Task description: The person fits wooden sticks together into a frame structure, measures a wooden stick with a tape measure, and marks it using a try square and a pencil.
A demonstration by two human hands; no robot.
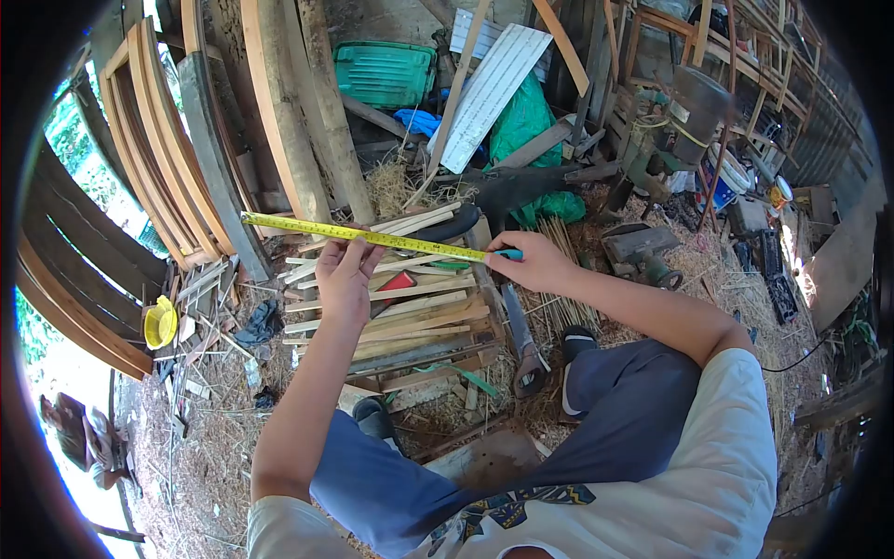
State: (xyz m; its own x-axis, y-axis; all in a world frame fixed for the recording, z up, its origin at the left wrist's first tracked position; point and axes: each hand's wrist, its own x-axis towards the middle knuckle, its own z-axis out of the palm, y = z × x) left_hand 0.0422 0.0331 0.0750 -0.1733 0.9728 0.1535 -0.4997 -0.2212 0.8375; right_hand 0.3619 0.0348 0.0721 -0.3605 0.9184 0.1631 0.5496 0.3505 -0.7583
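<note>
A yellow tape measure blade stretches across in front of me, above a pile of thin wooden strips. Near its middle, the fingers of my left hand pinch the blade, and its far left end sticks out freely. My right hand is closed at the blade's right end. A small teal piece shows at those fingertips; I cannot tell whether it belongs to the tape measure. Under the blade, among the strips, lies a red-and-black tool, partly hidden.
A handsaw leans right of the strips, near my feet. Wooden frames and posts stand at left. Behind are a green crate and a white panel. A yellow bowl sits at left; a vise-like metal block at right.
</note>
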